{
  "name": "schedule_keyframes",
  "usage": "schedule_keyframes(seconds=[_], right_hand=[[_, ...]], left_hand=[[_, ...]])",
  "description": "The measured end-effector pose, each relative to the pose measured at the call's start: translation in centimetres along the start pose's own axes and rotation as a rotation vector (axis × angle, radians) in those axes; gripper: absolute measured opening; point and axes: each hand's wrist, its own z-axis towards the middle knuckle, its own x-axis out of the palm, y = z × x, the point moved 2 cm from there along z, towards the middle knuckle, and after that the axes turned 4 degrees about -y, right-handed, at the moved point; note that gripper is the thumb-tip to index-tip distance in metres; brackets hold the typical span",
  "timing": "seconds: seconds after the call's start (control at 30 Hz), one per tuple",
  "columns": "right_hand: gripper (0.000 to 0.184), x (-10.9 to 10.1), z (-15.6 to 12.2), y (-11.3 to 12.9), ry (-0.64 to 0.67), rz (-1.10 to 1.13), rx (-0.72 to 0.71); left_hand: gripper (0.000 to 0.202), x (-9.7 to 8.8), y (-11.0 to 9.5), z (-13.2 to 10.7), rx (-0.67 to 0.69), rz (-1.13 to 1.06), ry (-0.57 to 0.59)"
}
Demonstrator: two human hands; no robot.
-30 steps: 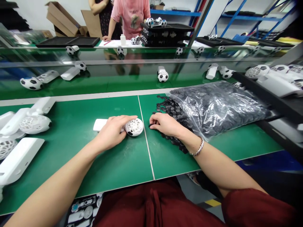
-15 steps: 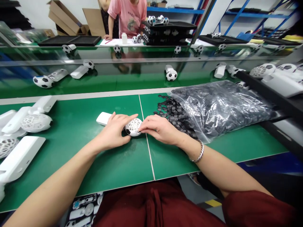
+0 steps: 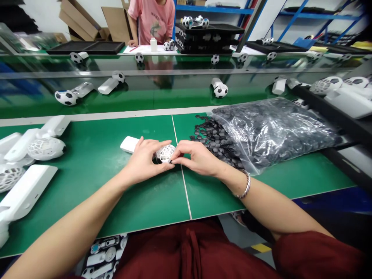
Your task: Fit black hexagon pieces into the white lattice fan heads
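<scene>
A white device with a football-shaped head point(image 3: 166, 153) and a flat white handle point(image 3: 129, 144) lies on the green table. My left hand point(image 3: 147, 158) is wrapped round it, thumb along the near side of the head and fingers over the far side. At the head's right edge, my right hand point(image 3: 193, 157) has thumb and forefinger pinched together; whatever small piece is between them is hidden. Just beyond the right hand, a heap of small black patches point(image 3: 216, 139) spills from a clear plastic bag point(image 3: 276, 133).
Several white devices point(image 3: 35, 184) are piled at the left. Behind the table, a green conveyor point(image 3: 174, 95) carries devices with black-and-white ball heads point(image 3: 221, 91). Black trays point(image 3: 343, 120) with more parts jut in at the right. A person in a pink shirt point(image 3: 154, 23) stands across the line.
My left thumb has slid right along the near side of the ball head, towards my right fingertips. On the conveyor, the nearer devices have shifted right and the farther ones slightly left.
</scene>
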Motion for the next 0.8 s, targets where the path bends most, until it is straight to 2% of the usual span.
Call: schedule_keyframes(seconds=[0.17, 0.27, 0.37, 0.47, 0.57, 0.7, 0.8], right_hand=[[0.016, 0.8, -0.1, -0.7, -0.126, 0.068, 0.063], [0.021, 0.6, 0.2, -1.6, -0.116, 0.134, 0.152], [0.016, -1.2, 0.4, -3.1, -0.184, 0.181, 0.258], [0.013, -3.5, 0.1, -4.4, -0.332, -0.034, 0.328], [0.006, -3.9, -0.2, -4.7, -0.233, -0.28, 0.362], [0.012, -2.7, 0.1, -4.3, -0.079, -0.522, 0.384], [0.013, -2.2, 0.3, -4.5, -0.015, -0.606, 0.438]], left_hand=[[0.057, 0.1, -0.3, 0.0, 0.028, -0.009, -0.044], [0.054, 0.2, -0.3, 0.0, 0.059, -0.012, -0.059], [0.056, 0.3, -0.2, -0.1, 0.097, -0.043, -0.01], [0.065, 0.2, -0.1, 0.0, 0.123, -0.03, 0.02], [0.062, 0.1, 0.0, 0.0, 0.125, 0.017, 0.028], [0.061, 0.3, -0.4, -0.5, 0.097, 0.026, 0.112], [0.062, 0.6, -0.7, -0.9, 0.024, 0.049, 0.036]])
